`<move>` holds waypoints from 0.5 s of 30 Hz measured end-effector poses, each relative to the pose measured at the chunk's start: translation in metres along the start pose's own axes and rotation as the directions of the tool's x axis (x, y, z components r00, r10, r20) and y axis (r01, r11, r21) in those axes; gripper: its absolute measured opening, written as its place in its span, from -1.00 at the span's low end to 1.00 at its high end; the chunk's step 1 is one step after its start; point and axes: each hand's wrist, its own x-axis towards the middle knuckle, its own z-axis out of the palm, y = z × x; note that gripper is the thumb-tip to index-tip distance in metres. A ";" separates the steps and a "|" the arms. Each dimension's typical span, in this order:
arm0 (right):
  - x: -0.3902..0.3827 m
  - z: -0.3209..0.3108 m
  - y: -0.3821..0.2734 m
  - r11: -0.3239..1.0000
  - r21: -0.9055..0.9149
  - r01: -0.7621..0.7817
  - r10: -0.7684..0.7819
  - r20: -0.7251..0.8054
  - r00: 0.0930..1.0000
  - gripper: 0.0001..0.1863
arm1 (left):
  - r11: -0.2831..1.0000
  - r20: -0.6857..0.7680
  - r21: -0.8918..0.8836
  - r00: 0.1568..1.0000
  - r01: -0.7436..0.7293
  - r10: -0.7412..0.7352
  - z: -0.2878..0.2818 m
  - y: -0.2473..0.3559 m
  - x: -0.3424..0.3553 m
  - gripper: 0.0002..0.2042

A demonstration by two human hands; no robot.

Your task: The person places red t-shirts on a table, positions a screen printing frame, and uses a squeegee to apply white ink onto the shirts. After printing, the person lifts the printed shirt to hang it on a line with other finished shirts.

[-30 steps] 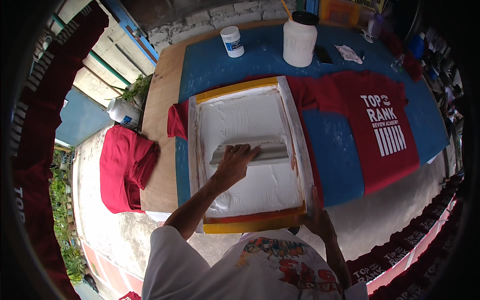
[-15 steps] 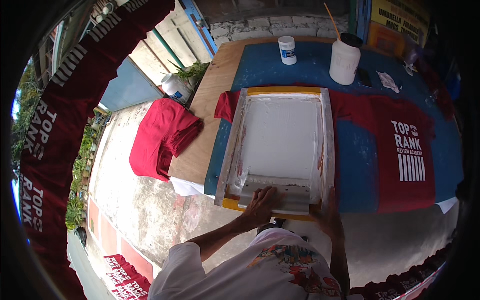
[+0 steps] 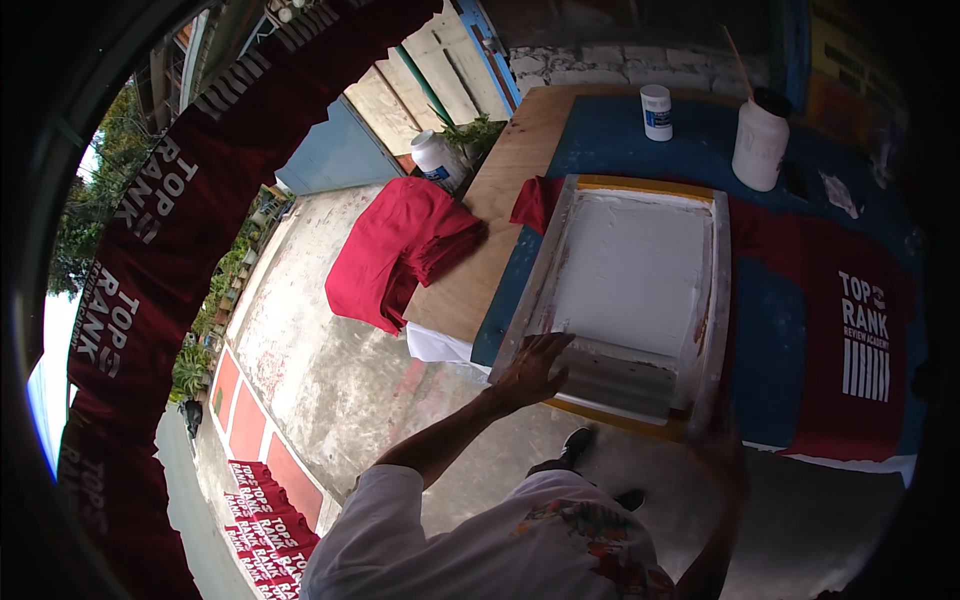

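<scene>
My left hand (image 3: 535,370) is at the near left side of a screen-printing frame (image 3: 722,260), its fingers stretched out and apart by the left end of a squeegee (image 3: 615,385). Whether the fingertips touch the squeegee I cannot tell. The squeegee, a wide grey blade, lies across the near end of the mesh. White ink (image 3: 630,265) coats the mesh. Beside the frame's near right corner is my right hand (image 3: 715,455), dim and blurred, its fingers unclear. Under the frame lies a dark red shirt (image 3: 850,370), its printed right part spread on the table.
Folded red cloth (image 3: 400,250) hangs over the table's (image 3: 530,130) left edge. At the back stand a small white tub (image 3: 656,112) and a large white jar (image 3: 762,140) with a stick. Printed red shirts (image 3: 130,260) hang at the left. A white container (image 3: 437,160) stands beyond the cloth.
The view has swung left, so the table sits further right. My left hand has shifted from the squeegee's middle toward its left end, its fingers spreading. My right hand stays near the frame's corner.
</scene>
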 end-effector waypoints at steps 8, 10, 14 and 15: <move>-0.099 0.017 0.096 0.962 -0.230 -0.145 -0.013 -0.573 0.820 -0.24 | 0.915 -0.328 0.242 0.915 0.322 -0.235 -0.110 -0.265 0.080 -0.63; -0.120 0.054 0.116 0.966 -0.138 -0.217 0.073 -0.659 0.748 -0.28 | 0.873 -0.361 0.319 0.899 0.369 -0.249 -0.119 -0.329 0.098 -0.60; -0.148 0.156 0.148 0.994 0.070 -0.082 0.107 -0.738 0.667 -0.30 | 0.838 -0.366 0.364 0.890 0.406 -0.272 -0.119 -0.423 0.114 -0.68; -0.152 0.179 0.150 0.982 0.104 -0.156 0.181 -0.739 0.649 -0.26 | 0.833 -0.364 0.405 0.902 0.378 -0.233 -0.119 -0.440 0.114 -0.73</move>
